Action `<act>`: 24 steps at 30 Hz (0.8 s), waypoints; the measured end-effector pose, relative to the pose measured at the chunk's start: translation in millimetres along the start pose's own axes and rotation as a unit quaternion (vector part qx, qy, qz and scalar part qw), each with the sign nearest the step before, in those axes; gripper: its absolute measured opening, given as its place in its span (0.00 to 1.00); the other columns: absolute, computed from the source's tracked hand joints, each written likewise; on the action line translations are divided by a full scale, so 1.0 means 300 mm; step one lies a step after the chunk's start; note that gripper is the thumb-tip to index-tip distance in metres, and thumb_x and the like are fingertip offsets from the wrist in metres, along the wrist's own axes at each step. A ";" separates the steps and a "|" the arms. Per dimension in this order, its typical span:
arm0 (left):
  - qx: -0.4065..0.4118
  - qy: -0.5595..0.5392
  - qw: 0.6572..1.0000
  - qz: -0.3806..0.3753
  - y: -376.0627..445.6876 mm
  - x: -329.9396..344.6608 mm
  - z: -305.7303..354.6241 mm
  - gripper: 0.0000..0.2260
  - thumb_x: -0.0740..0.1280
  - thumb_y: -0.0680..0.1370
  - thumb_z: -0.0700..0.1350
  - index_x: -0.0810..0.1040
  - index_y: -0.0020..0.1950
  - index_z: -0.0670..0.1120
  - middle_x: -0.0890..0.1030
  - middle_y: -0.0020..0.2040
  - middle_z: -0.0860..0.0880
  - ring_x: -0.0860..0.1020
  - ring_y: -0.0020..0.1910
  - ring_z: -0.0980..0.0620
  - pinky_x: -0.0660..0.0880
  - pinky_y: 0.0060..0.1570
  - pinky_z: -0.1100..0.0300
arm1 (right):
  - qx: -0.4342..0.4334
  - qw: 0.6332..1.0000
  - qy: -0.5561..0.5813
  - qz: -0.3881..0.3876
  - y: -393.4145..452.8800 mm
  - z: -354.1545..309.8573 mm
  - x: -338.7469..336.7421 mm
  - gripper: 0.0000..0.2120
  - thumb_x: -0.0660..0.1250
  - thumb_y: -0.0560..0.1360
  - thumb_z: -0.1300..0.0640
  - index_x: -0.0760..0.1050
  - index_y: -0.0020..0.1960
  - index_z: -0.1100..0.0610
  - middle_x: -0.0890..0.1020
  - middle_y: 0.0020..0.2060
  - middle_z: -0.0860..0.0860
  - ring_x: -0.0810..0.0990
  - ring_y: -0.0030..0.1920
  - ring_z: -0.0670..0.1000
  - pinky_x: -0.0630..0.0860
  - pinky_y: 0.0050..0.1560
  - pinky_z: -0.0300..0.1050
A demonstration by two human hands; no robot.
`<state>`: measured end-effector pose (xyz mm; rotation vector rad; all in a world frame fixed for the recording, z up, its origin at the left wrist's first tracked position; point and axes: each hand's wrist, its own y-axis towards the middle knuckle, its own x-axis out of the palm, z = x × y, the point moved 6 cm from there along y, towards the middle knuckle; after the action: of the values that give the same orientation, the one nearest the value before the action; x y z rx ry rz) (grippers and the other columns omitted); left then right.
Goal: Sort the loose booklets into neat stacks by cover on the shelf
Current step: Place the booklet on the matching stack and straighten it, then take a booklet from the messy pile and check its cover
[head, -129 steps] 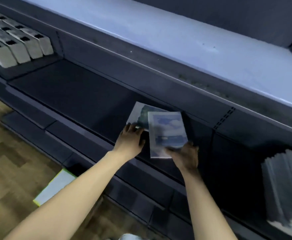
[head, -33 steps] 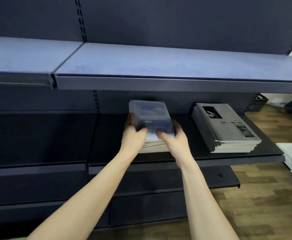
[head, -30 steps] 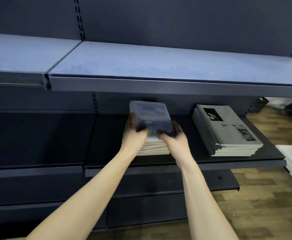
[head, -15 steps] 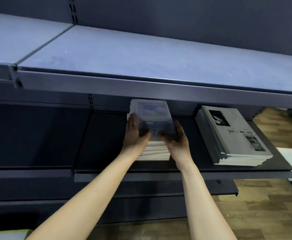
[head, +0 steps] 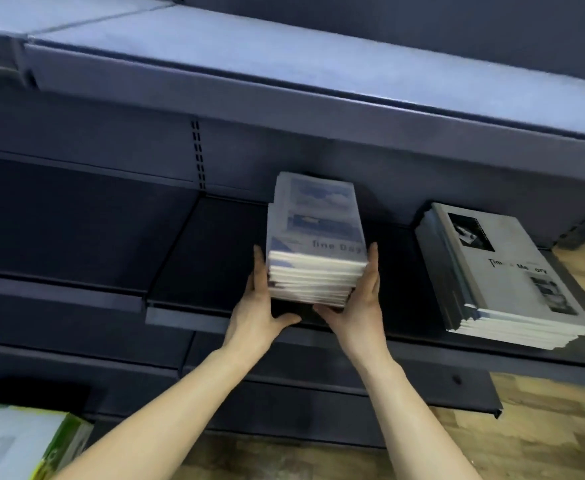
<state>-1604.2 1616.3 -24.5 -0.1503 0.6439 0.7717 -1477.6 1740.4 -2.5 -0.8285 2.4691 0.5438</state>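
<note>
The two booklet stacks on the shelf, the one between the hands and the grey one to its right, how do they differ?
The blue-cover stack shows sky photos; the grey-cover stack shows a dark photo on plain grey. The blue-cover stack has smaller covers than the grey-cover stack. The left hand and right hand press the blue-cover stack's sides; nothing touches the grey-cover stack. Both lie flat on the same shelf.
</note>
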 end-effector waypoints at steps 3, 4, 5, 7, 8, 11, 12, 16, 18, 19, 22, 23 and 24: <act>-0.015 -0.026 0.999 0.033 0.029 0.030 -0.046 0.57 0.77 0.70 0.50 0.29 0.75 0.59 0.71 0.71 0.53 0.74 0.61 0.58 0.74 0.55 0.63 | 0.022 0.999 0.028 0.028 0.014 0.081 0.040 0.60 0.78 0.71 0.59 0.33 0.78 0.37 0.67 0.75 0.46 0.72 0.66 0.41 0.69 0.55 0.22; -0.020 -0.045 0.998 0.042 0.044 0.032 -0.057 0.55 0.76 0.71 0.50 0.32 0.77 0.57 0.73 0.68 0.54 0.74 0.58 0.61 0.72 0.55 0.65 | 0.032 0.998 0.037 0.036 0.014 0.104 0.049 0.58 0.78 0.71 0.59 0.36 0.80 0.41 0.71 0.72 0.45 0.73 0.65 0.41 0.68 0.54 0.21; -0.019 -0.058 0.997 0.046 0.062 0.033 -0.066 0.53 0.76 0.72 0.49 0.35 0.78 0.56 0.75 0.67 0.55 0.75 0.57 0.62 0.72 0.55 0.66 | 0.035 0.998 0.036 0.040 0.018 0.121 0.057 0.55 0.78 0.71 0.59 0.41 0.81 0.45 0.74 0.69 0.45 0.75 0.64 0.41 0.69 0.54 0.20; -0.009 -0.048 0.998 0.042 0.104 0.036 -0.077 0.50 0.75 0.72 0.50 0.39 0.79 0.57 0.76 0.66 0.55 0.77 0.56 0.60 0.76 0.58 0.60 | 0.026 0.999 0.018 0.044 0.033 0.133 0.060 0.49 0.79 0.69 0.57 0.52 0.80 0.50 0.77 0.65 0.46 0.76 0.60 0.41 0.68 0.51 0.19; -0.004 -0.037 0.998 0.042 0.125 0.038 -0.083 0.49 0.75 0.72 0.50 0.41 0.79 0.57 0.77 0.65 0.55 0.78 0.56 0.58 0.77 0.58 0.57 | 0.021 0.999 0.008 0.048 0.048 0.136 0.061 0.46 0.80 0.69 0.56 0.57 0.78 0.51 0.78 0.63 0.45 0.76 0.58 0.40 0.68 0.49 0.18; 0.009 -0.029 0.998 0.053 0.191 0.039 -0.087 0.48 0.76 0.72 0.49 0.44 0.79 0.56 0.78 0.63 0.54 0.79 0.56 0.56 0.77 0.58 0.56 | 0.021 0.998 -0.006 0.058 0.114 0.141 0.070 0.41 0.81 0.67 0.55 0.64 0.74 0.54 0.78 0.59 0.44 0.74 0.54 0.39 0.67 0.45 0.18; 0.009 -0.026 0.998 0.058 0.220 0.038 -0.083 0.48 0.76 0.72 0.48 0.44 0.80 0.55 0.79 0.63 0.54 0.79 0.57 0.55 0.76 0.59 0.57 | 0.021 0.998 -0.014 0.062 0.142 0.141 0.072 0.40 0.81 0.67 0.56 0.65 0.73 0.55 0.78 0.56 0.43 0.74 0.52 0.40 0.66 0.43 0.18; 0.024 -0.053 0.996 0.065 0.328 0.036 -0.085 0.46 0.77 0.70 0.43 0.52 0.79 0.48 0.80 0.62 0.53 0.78 0.59 0.55 0.72 0.57 0.66 | 0.010 0.997 -0.024 0.078 0.237 0.139 0.083 0.37 0.80 0.68 0.60 0.67 0.71 0.57 0.74 0.49 0.41 0.72 0.49 0.41 0.63 0.40 0.16; 0.040 -0.065 0.995 0.065 0.345 0.038 -0.091 0.43 0.77 0.70 0.41 0.56 0.78 0.47 0.80 0.61 0.53 0.77 0.56 0.60 0.69 0.53 0.72 | 0.004 0.996 -0.027 0.082 0.245 0.145 0.088 0.34 0.80 0.68 0.60 0.68 0.70 0.58 0.74 0.46 0.40 0.72 0.48 0.40 0.61 0.39 0.15; 0.043 -0.072 0.994 0.065 0.342 0.041 -0.097 0.44 0.77 0.70 0.41 0.55 0.78 0.47 0.80 0.61 0.54 0.76 0.56 0.62 0.68 0.53 0.73 | 0.001 0.996 -0.024 0.085 0.241 0.148 0.093 0.35 0.79 0.68 0.61 0.68 0.70 0.58 0.74 0.46 0.40 0.72 0.47 0.39 0.62 0.39 0.15; 0.045 -0.133 0.989 0.048 0.332 0.043 -0.094 0.47 0.77 0.70 0.41 0.51 0.79 0.48 0.79 0.61 0.57 0.75 0.55 0.67 0.69 0.56 0.75 | -0.007 0.996 0.020 0.086 0.226 0.144 0.103 0.41 0.79 0.69 0.62 0.62 0.75 0.54 0.74 0.49 0.35 0.72 0.47 0.32 0.68 0.49 0.18; 0.055 -0.166 0.984 0.036 0.332 0.039 -0.091 0.48 0.78 0.69 0.42 0.50 0.79 0.50 0.78 0.62 0.59 0.75 0.56 0.68 0.70 0.58 0.73 | -0.010 0.996 0.044 0.078 0.226 0.140 0.110 0.44 0.79 0.69 0.61 0.58 0.78 0.52 0.75 0.53 0.34 0.73 0.50 0.31 0.70 0.54 0.22; 0.066 -0.201 0.977 0.024 0.331 0.036 -0.088 0.49 0.79 0.68 0.44 0.50 0.79 0.51 0.77 0.63 0.60 0.75 0.58 0.67 0.72 0.60 0.71 | -0.006 0.995 0.077 0.068 0.227 0.144 0.116 0.48 0.80 0.68 0.59 0.54 0.79 0.50 0.75 0.57 0.34 0.74 0.54 0.30 0.71 0.57 0.24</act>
<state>-1679.8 1684.6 -41.7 0.1414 0.3135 0.7749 -1532.3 1796.6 -41.9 -0.7361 2.6805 0.5615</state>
